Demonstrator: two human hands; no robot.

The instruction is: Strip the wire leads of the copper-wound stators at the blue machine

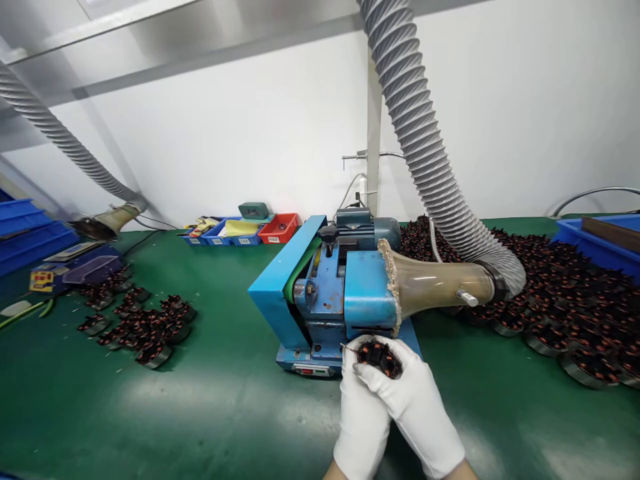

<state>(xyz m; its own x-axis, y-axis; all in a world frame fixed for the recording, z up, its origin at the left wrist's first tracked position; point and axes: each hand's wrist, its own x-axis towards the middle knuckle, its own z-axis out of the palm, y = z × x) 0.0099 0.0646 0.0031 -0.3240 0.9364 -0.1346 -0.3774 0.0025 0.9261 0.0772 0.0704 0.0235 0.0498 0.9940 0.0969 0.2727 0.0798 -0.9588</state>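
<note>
Both my hands wear white gloves and hold one motor stator (379, 359), a round black part with copper windings. My left hand (361, 400) grips it from the left, and a thin wire end sticks out there. Around its right side and front wrap the fingers of my right hand (410, 383). The stator is right at the front of a blue belt-driven machine (367, 287), under its hood; whether it touches the machine I cannot tell. Glove fingers cover part of the stator's rim.
A clear funnel (440, 288) joins the hood to a grey hose (425, 133). Many stators (560, 300) crowd the right side, near a blue bin (615, 233). A smaller group (150, 327) lies left on the green table (225, 413). Small bins (280, 229) stand behind.
</note>
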